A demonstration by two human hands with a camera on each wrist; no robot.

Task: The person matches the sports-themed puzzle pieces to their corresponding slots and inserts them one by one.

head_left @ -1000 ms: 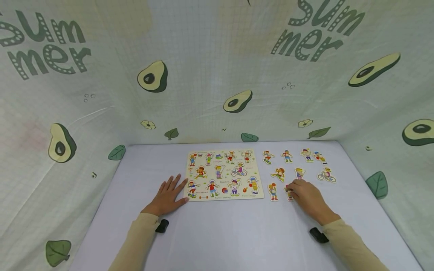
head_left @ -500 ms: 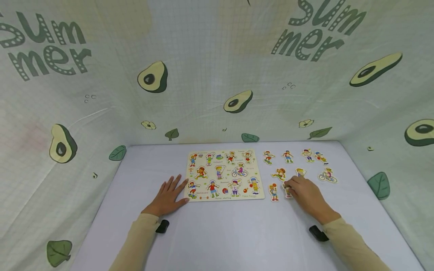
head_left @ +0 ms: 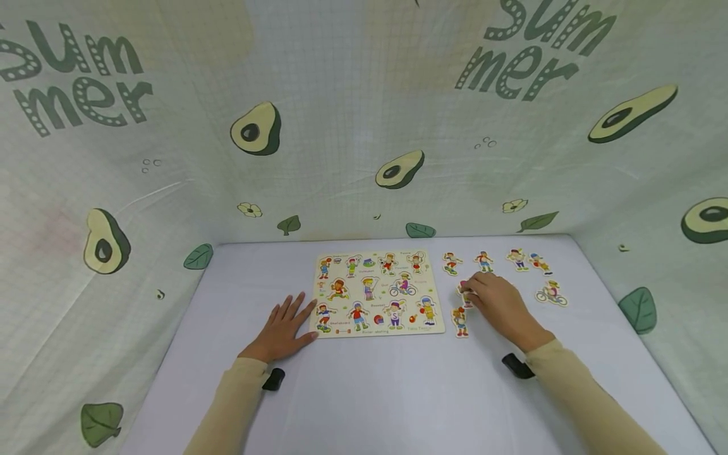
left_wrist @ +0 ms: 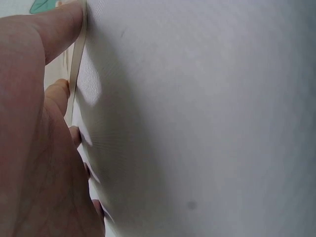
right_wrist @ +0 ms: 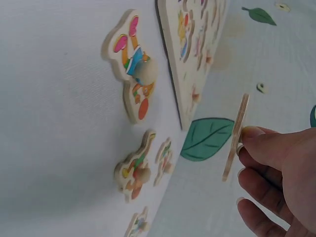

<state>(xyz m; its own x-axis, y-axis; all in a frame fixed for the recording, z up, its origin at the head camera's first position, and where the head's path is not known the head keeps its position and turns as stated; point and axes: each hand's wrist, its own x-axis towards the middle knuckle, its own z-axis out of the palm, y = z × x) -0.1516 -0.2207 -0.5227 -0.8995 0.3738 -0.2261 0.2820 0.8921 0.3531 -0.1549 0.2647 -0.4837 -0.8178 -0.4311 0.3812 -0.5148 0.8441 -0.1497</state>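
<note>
My left hand (head_left: 280, 332) lies with fingers spread on the table, its thumb and index fingertips at the left edge of a wooden puzzle board (head_left: 354, 292) printed with children playing sports. Between thumb and fingertips, my right hand (head_left: 507, 309) pinches a small figure puzzle piece (head_left: 466, 296). In the right wrist view this thin piece (right_wrist: 235, 138) appears edge-on, raised off the table, its picture hidden there. Just below it in the head view lies a basketball-player piece (head_left: 460, 321), which has a round knob.
Beyond the right hand lie more loose pieces: a skateboarder (head_left: 452, 263), a roller skater (head_left: 484, 261), a baseball figure (head_left: 517, 259), a table-tennis figure (head_left: 540, 263) and a cyclist (head_left: 551, 293). A white cloth printed with avocados (head_left: 400, 170) hangs behind the table (head_left: 387, 398).
My right hand has lifted the pinched piece from beside the basketball-player piece and moved it up and slightly left, now covering the runner and golfer pieces. The left hand stays put.
</note>
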